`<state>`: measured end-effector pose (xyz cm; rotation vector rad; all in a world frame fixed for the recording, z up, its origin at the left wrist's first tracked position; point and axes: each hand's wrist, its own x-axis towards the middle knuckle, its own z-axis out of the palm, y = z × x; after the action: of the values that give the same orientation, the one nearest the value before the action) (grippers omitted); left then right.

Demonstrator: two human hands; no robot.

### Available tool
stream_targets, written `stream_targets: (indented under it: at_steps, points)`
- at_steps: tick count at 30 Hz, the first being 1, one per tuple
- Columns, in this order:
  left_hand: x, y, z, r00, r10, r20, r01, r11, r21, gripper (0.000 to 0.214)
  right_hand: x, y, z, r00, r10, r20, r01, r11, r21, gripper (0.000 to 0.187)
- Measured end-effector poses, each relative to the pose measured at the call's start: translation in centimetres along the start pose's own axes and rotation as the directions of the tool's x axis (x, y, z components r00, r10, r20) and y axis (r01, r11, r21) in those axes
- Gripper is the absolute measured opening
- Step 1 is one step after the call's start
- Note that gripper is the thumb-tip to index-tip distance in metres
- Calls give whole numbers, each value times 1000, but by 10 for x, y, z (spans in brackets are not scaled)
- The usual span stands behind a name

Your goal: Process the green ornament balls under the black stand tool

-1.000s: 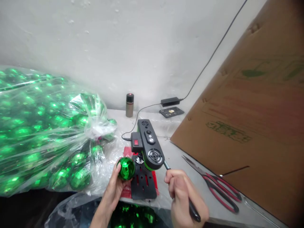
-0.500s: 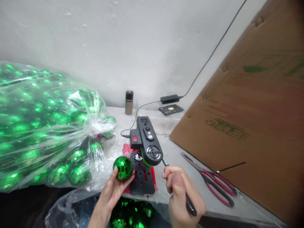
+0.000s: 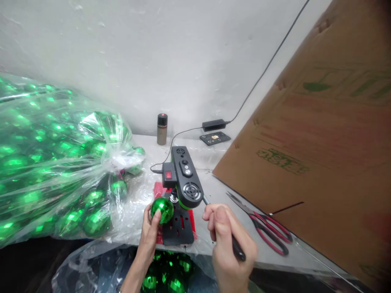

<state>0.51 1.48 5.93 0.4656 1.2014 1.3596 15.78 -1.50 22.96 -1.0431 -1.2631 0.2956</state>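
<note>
A shiny green faceted ball ornament (image 3: 162, 211) is held in the fingers of my left hand (image 3: 148, 236), just left of a black machine. This machine (image 3: 187, 177) has round vents, a red switch on its side box and a slotted black base plate (image 3: 179, 234). My right hand (image 3: 229, 244) is wrapped around a lever (image 3: 238, 249) with a black grip, whose metal rod runs up to the machine's right side. Beneath the machine's head, the ball's far side is partly hidden by my fingers.
A tied clear bag (image 3: 61, 162) of green balls fills the left. Below the table edge lies an open bag with more balls (image 3: 168, 272). Scissors (image 3: 262, 228) and a cardboard box (image 3: 305, 134) are at right. A bottle (image 3: 162, 129), phone (image 3: 215, 138) and power adapter (image 3: 214, 125) stand behind.
My left hand has turned and brought the green ball closer to the machine's head, over the base plate's left edge. My right hand keeps its hold on the lever. The whole view has shifted slightly.
</note>
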Motion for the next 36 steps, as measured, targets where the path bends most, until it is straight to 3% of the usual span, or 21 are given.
stream_targets:
  at_steps: [3,9,16,20,27,29,33,36]
  points:
    - [0,-3,2,996,92,-8,-90,990,107,79,-1,0,-1,1000,4,14,-4,1000,-3,42]
    - [-2,-8,4,963,255,91,-271,904,331,73,-2,0,-3,998,-55,37,55,998,1,41]
    - [-7,-9,-2,932,317,174,-360,774,521,75,-2,1,-4,997,-66,49,67,998,-5,37]
    - [-6,-9,0,934,286,214,-357,763,540,74,-2,2,-4,996,-76,44,76,997,-3,36]
    - [-2,-34,-4,906,313,284,-423,657,625,71,-5,5,-6,995,-70,65,71,997,-16,33]
    - [0,-42,-3,877,366,312,-479,605,636,73,-5,6,-7,995,-77,67,79,997,-19,32]
    - [8,-56,2,763,502,407,-633,457,625,74,-7,7,-8,992,-102,72,104,994,-27,32]
    - [16,-61,3,711,540,451,-686,392,613,71,-13,12,-9,991,-120,63,122,992,-27,30]
